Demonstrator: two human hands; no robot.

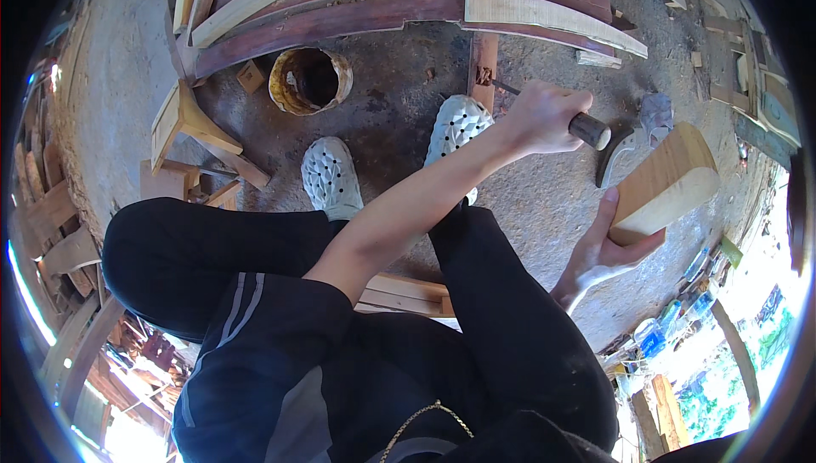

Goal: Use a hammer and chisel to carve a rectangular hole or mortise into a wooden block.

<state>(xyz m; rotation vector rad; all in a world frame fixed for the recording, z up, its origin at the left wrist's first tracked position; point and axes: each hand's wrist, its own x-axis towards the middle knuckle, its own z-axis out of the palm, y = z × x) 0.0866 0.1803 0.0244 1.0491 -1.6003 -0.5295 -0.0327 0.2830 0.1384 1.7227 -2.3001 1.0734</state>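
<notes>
My left hand (pixel 548 116) reaches across to the right, closed around the dark wooden handle of a chisel (pixel 588 131). The thin metal blade points left, its tip at a rough, chipped hollow in a reddish-brown wooden piece (pixel 483 59). My white shoe (pixel 460 123) is against the near end of that piece. In my right hand (pixel 595 255), farther right and nearer to me, is a chunky pale wooden mallet (pixel 667 187). It is raised apart from the chisel; its handle, if any, is hidden.
A dark red board (pixel 408 8) with curved pale wood strips (pixel 544 17) lies ahead. A stained bucket (pixel 310 80) stands left of the shoes, near an angled wooden frame (pixel 191 123). A curved tool (pixel 616 157) lies beyond the mallet. Plastic bottles (pixel 653 340) lie at the right.
</notes>
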